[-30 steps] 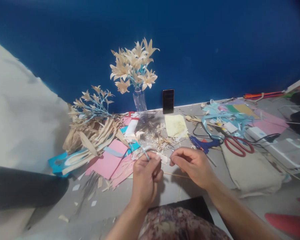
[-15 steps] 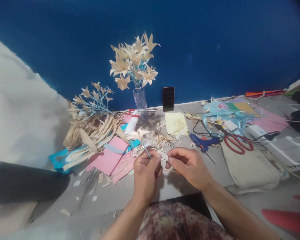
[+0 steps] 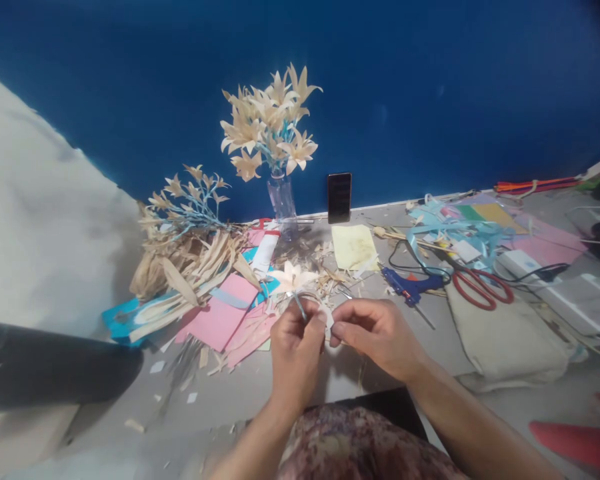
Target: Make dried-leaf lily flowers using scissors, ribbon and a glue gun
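Observation:
My left hand [image 3: 296,357] is closed, with the blue-wrapped stem of a cream artificial flower [image 3: 293,277] between its fingers. The petals open upward just beyond the knuckles. A small white piece of paper [image 3: 329,321] spans the gap between my two hands, beside the left thumb. My right hand [image 3: 375,331] pinches the right side of that paper with thumb and forefinger. Behind the hands, dry cream shavings [image 3: 325,257] lie scattered. A blue glue gun [image 3: 413,285] rests to the right of my right hand.
A clear vase [image 3: 283,200] of cream flowers and an upright phone [image 3: 339,198] stand by the blue wall. Dry husks [image 3: 165,267] and pink paper [image 3: 225,313] lie left. Red-handled scissors [image 3: 483,288] sit on a beige cloth [image 3: 510,343] at right. A dark cylinder [image 3: 55,367] is at lower left.
The flower in my left hand has tipped so its open petals show more fully. The white paper has turned and shows a narrower shape between my fingers. The view has shifted slightly.

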### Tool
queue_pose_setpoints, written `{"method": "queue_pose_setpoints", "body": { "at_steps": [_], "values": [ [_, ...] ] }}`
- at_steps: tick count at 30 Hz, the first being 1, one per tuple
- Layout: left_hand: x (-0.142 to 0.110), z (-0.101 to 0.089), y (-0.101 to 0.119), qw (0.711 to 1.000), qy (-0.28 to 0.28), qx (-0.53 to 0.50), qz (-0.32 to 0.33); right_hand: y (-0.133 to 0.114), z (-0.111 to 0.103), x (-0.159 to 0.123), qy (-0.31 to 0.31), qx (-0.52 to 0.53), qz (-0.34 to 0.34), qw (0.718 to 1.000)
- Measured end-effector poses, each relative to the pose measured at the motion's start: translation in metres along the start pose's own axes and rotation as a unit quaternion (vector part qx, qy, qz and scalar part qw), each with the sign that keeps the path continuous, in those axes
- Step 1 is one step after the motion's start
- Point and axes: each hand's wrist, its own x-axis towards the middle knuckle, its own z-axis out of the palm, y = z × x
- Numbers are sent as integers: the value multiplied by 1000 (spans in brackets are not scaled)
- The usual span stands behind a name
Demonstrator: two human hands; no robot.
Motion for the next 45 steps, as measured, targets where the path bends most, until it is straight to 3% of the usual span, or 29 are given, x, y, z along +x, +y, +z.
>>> {"method": "queue_pose_setpoints", "body": {
  "at_steps": [9,14,32,39,45],
  "values": [
    [-5,7,8,990,49,87,101,2,4,-2,15,-46,-14,999],
    [-3,7,6,996,17,42,78,2,5,-3,19,-69,-21,997],
    [1,1,-1,999,-10,-34,-7,7,9,-4,51,-168,-133,976],
    [-1,4,2,995,54,0,79,6,9,-7,48,-171,-112,978],
    [-2,5,3,996,53,-11,74,5,11,-6,59,-195,-144,968]
  ]
}}
